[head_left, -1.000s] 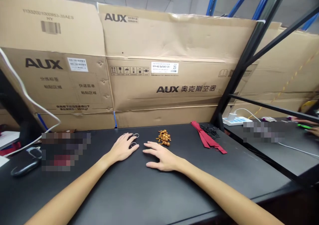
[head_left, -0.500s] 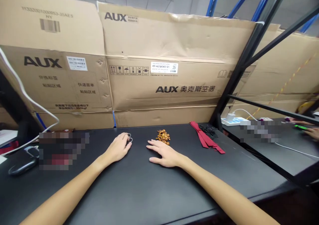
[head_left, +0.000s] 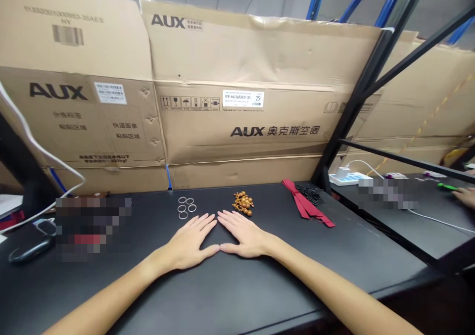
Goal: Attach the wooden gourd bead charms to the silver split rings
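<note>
My left hand [head_left: 193,242] lies flat on the black table [head_left: 208,295], its fingers stretched out and nothing in it. Just beyond its fingertips are several silver metal rings [head_left: 192,208], set close together. My right hand [head_left: 243,234] also rests palm down and open. The thumb tips of both hands meet or nearly meet. Close past the right fingers sits a small pile of brown wooden beads with yellow cord [head_left: 244,204]. Farther right lie dark red ribbon strips [head_left: 306,204], with a heap of black cords or loops [head_left: 310,195] beside them.
Tall cardboard sheets [head_left: 237,58] stand along the back edge. On the left are a dark glasses case [head_left: 31,249], a white cable [head_left: 44,152] and a blurred-out patch. A black metal frame [head_left: 356,102] divides off another table with a power strip [head_left: 349,177] and another person's hand [head_left: 465,196].
My left hand has moved off the rings, toward me and to the right, and its fingers have straightened. It now lies against or close to my right hand, which has shifted only slightly.
</note>
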`<act>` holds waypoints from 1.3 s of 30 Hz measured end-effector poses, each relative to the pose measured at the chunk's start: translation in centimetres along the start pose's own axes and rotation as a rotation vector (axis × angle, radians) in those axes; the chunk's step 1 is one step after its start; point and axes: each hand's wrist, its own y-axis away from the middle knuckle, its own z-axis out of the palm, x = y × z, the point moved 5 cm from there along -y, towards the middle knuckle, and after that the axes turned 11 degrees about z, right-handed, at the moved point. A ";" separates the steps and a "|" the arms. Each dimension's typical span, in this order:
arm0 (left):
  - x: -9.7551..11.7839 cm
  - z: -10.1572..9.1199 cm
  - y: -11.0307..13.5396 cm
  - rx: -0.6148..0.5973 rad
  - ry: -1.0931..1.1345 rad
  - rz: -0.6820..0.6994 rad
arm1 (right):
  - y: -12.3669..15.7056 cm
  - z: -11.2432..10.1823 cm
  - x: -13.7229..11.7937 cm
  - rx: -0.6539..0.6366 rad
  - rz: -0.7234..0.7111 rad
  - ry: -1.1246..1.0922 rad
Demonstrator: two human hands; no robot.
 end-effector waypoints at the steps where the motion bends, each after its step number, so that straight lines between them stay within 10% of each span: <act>1: -0.3 -0.1 0.0 -0.016 0.002 -0.011 | -0.1 -0.1 0.3 -0.002 0.010 0.004; 39: -1.4 -0.2 0.0 -0.034 -0.049 -0.087 | -0.2 -0.6 -0.1 -0.082 -0.007 0.002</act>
